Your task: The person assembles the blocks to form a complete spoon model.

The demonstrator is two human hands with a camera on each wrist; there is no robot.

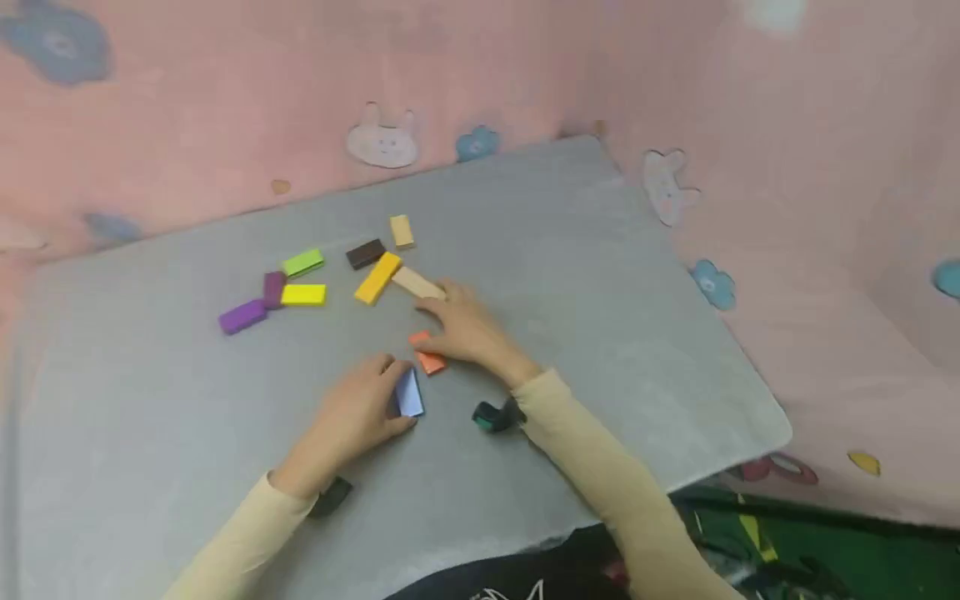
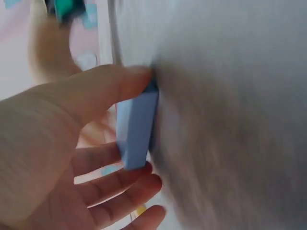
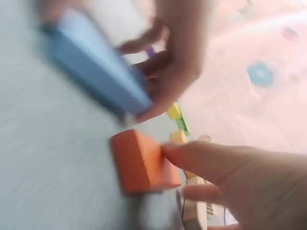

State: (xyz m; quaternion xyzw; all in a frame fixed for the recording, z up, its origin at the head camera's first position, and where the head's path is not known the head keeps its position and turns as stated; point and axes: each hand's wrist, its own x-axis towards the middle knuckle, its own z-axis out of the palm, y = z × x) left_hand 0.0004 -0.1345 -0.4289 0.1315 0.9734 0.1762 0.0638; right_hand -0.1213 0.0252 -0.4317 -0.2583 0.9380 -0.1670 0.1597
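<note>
A light blue block (image 1: 409, 395) lies near the middle of the grey table, and my left hand (image 1: 352, 412) holds it by its ends. Its thumb (image 2: 127, 80) is at one end and the fingertips at the other. Just beyond is an orange block (image 3: 129, 160), which the thumb of my right hand (image 1: 468, 329) touches. The other fingers of that hand spread toward a beige block (image 1: 418, 283), close to its end; whether they touch it I cannot tell.
Past the hands lie a golden-yellow block (image 1: 378, 278), a dark brown block (image 1: 365, 254) and a tan block (image 1: 402, 232). Farther left are green (image 1: 303, 262), yellow (image 1: 303, 295), maroon (image 1: 274, 290) and purple (image 1: 243, 317) blocks. A pink patterned wall (image 1: 525, 67) borders the grey table (image 1: 600, 333).
</note>
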